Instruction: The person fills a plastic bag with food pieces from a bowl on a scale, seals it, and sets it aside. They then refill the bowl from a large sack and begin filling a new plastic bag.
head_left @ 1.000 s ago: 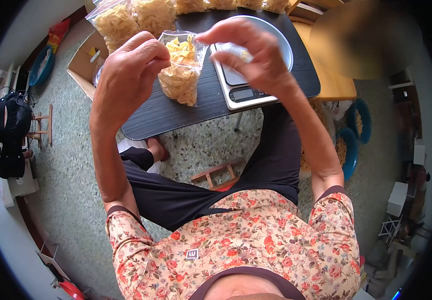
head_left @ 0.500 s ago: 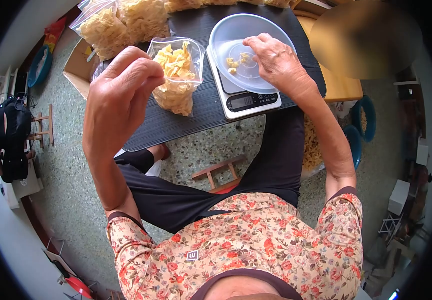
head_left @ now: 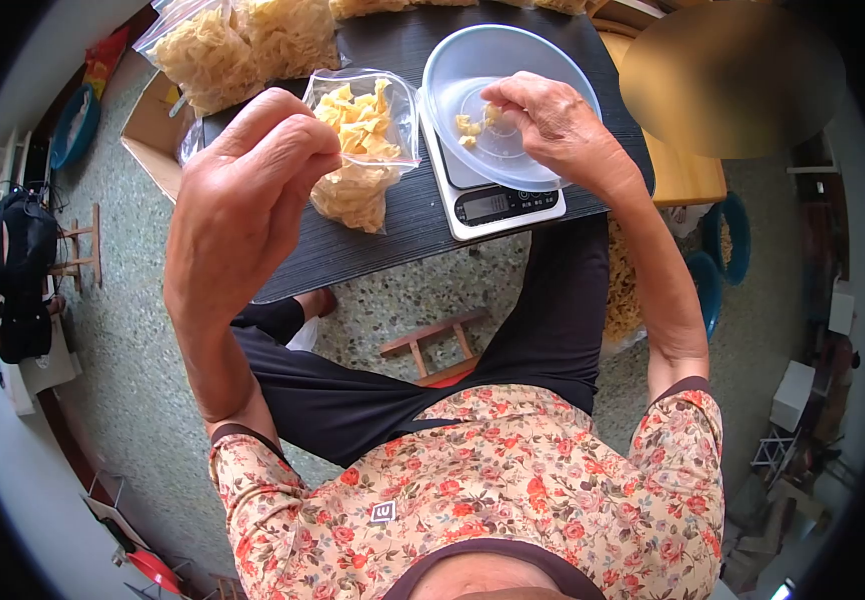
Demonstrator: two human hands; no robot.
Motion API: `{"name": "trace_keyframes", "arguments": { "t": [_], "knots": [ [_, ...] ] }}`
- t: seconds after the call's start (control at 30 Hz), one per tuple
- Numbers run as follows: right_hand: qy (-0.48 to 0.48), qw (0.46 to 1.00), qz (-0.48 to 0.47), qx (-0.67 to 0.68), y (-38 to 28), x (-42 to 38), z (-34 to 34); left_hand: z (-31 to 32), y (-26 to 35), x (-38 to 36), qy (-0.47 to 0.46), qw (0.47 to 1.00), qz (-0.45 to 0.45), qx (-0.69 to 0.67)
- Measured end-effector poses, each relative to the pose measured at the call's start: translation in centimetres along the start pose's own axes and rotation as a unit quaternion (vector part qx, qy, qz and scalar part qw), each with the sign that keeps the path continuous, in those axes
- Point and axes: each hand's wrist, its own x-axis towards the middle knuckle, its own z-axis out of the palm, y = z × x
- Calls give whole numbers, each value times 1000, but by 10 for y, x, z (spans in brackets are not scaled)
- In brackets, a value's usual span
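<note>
My left hand (head_left: 248, 190) is closed in a pinch on the rim of a clear zip bag (head_left: 408, 130), half filled with pale yellow dried flakes (head_left: 358, 125). The bag stands upright on the dark table, its mouth spread wide. To its right, a translucent plastic bowl (head_left: 443, 70) rests on a white digital scale (head_left: 461, 222). Inside the bowl, my right hand (head_left: 563, 130) has its fingertips pinched at a small dried yellow piece (head_left: 494, 114). A few other small pieces (head_left: 468, 126) lie on the bowl's bottom, apart from the fingers.
Several filled bags (head_left: 208, 60) line the far edge of the dark table (head_left: 353, 255). A cardboard box (head_left: 153, 145) stands at its left. Blue tubs (head_left: 728, 240) and a bag of yellow pieces (head_left: 623, 290) sit on the floor at right. A wooden stool (head_left: 433, 340) is below.
My right hand's fingertips have dipped lower in the bowl, closing at a piece there. The bag's mouth has shifted slightly right with my left hand, which keeps its hold.
</note>
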Motion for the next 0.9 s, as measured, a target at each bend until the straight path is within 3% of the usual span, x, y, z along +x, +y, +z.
{"name": "trace_keyframes", "arguments": {
  "t": [0.1,0.5,0.83,0.9],
  "knots": [
    [-26,994,-5,110,-10,-4,-1,0,0,1,-7,1000,1,2],
    [-9,998,25,-49,-27,6,8,1,0,-1,-8,1000,8,-7],
    [24,998,-34,-54,-21,17,16,3,-1,0,-5,1000,14,-2],
    [0,1000,-17,-7,-23,19,11,2,0,0,-7,1000,12,1]
  ]
}}
